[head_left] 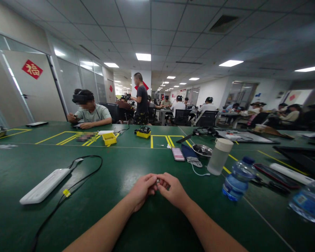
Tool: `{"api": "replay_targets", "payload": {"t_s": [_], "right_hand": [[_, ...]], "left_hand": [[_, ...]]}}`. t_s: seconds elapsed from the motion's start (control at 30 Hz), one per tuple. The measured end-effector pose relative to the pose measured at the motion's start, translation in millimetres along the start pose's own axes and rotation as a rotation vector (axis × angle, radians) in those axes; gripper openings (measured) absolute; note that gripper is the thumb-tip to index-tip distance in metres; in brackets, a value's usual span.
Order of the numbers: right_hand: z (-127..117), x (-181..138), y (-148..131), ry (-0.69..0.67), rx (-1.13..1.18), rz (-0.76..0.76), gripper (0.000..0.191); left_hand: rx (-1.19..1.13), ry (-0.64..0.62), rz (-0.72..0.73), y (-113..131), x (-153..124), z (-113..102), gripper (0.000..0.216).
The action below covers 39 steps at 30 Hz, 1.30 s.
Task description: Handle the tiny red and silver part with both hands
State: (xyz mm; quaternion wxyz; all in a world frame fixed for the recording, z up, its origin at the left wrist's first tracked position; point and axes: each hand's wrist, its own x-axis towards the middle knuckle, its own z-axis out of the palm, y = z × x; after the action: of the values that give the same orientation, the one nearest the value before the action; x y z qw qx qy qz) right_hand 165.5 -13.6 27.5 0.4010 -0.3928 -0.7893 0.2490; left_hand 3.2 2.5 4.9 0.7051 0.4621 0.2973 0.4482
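Note:
My left hand point(143, 188) and my right hand point(171, 188) meet over the green table, at the middle of the view. Pinched between the fingertips of both is a small grey metallic piece point(158, 181), too small for me to tell its kind. The fingers of both hands are curled and closed around it, hiding part of it. My forearms reach in from the bottom edge.
A white power strip point(46, 185) with a black cable lies at left. At right stand a frosted cup point(219, 156), a water bottle point(238, 179) and a metal bowl point(202, 150). Yellow trays point(109, 139) lie farther back. A person point(90, 110) sits across the table.

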Motion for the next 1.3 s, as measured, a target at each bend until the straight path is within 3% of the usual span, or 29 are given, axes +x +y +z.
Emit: {"api": "replay_targets", "payload": {"t_s": [0.17, 0.47, 0.67, 0.77, 0.83, 0.93, 1.07, 1.2, 1.3], "right_hand": [[-1.8, -0.4, 0.8, 0.043, -0.063, -0.013, 0.030], [4.8, -1.1, 11.6, 0.015, -0.099, 0.055, 0.027], [8.5, -1.8, 19.6, -0.044, 0.074, 0.158, 0.059], [9.8, -1.2, 23.6, -0.031, 0.144, 0.208, 0.058], [10.3, -0.4, 25.3, -0.025, 0.187, 0.235, 0.053], [10.4, 0.7, 26.4, -0.021, 0.240, 0.271, 0.048], [10.4, 0.8, 27.0, -0.007, 0.254, 0.287, 0.044], [9.8, 0.8, 27.2, 0.005, 0.275, 0.305, 0.040], [9.0, 1.1, 26.3, 0.007, 0.280, 0.312, 0.038]], "left_hand": [[-0.194, 0.063, -0.117, -4.2, 0.1, 6.3, 0.029], [-0.069, 0.091, -0.096, -6.0, -3.7, 13.8, 0.028], [-0.209, 0.150, -0.203, -6.6, 0.5, 9.5, 0.016], [-0.190, 0.179, -0.196, -5.8, 1.7, 7.6, 0.020], [0.000, 0.184, -0.129, -5.0, 1.6, 6.3, 0.028], [0.524, 0.212, 0.081, -3.8, 1.8, 2.0, 0.033], [1.105, 0.245, 0.281, -4.2, 4.0, -7.6, 0.027], [1.361, 0.214, 0.343, -7.9, 4.0, -10.9, 0.010], [1.464, 0.176, 0.354, -9.6, 2.5, -8.7, 0.013]]}}
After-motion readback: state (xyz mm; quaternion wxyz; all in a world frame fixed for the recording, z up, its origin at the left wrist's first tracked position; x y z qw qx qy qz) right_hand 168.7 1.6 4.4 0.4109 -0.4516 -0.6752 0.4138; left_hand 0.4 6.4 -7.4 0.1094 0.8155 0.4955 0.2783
